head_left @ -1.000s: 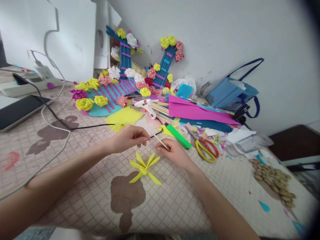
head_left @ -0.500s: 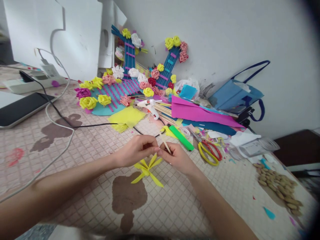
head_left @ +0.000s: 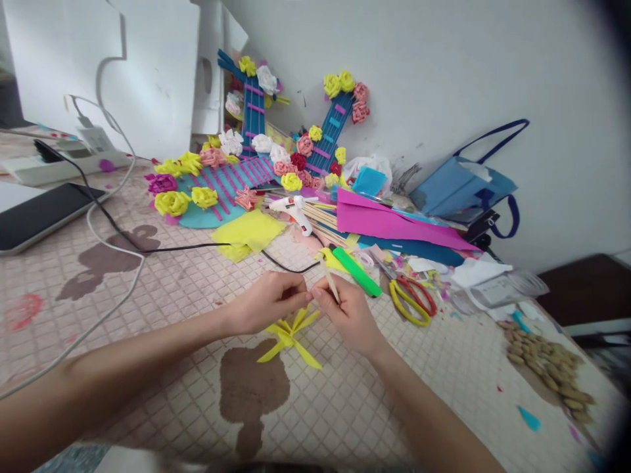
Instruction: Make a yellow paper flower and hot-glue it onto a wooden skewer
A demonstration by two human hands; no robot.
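My right hand [head_left: 348, 314] is closed on a thin pale stick [head_left: 329, 279], which slants up to the left out of the fist. My left hand [head_left: 271, 302] is pinched, thumb and index together, its tips almost meeting the right fingertips. Whatever lies between the left fingertips is too small or hidden to make out. Just below both hands, a yellow paper piece with several pointed petals [head_left: 287, 339] lies spread on the tablecloth [head_left: 345, 407]; its upper petals reach up close to the fingers.
Behind the hands lie a yellow sheet [head_left: 251, 230], a white glue gun [head_left: 296, 213], a green tube-like item [head_left: 357, 272] and scissors [head_left: 410, 303]. Flower-covered paper decorations [head_left: 231, 180] stand further back. A black cable [head_left: 187, 249] crosses the left side; nuts [head_left: 547, 364] lie at right.
My fingertips have drawn slightly apart, and the stick has tilted a little more upright in my right hand. The yellow petals stay in place.
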